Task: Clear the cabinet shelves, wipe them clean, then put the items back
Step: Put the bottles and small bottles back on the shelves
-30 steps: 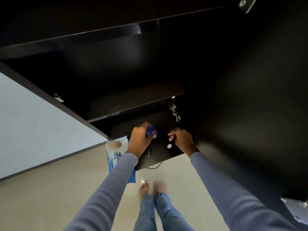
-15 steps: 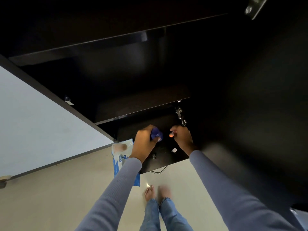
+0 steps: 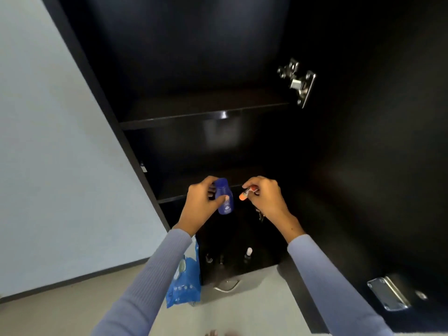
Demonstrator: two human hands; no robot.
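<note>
Your left hand wraps the blue bottle; your right hand pinches a small orange-tipped tube. That light pinch, at frame centre, could let it slip into the dark cabinet; the tube is slim

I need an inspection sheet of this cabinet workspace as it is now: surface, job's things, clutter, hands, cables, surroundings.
Surface: dark cabinet shelves; upper one looks bare, interior is dim.
Job's things: blue bottle; small orange-capped tube; a few small bottles on the bottom shelf.
Clutter: blue wipes pack on the floor by the cabinet.
Hands: left hand grips the blue bottle; right hand pinches the tube.
Cables: nothing seen.
Surroundings: metal door hinge, pale wall, light floor.
</note>
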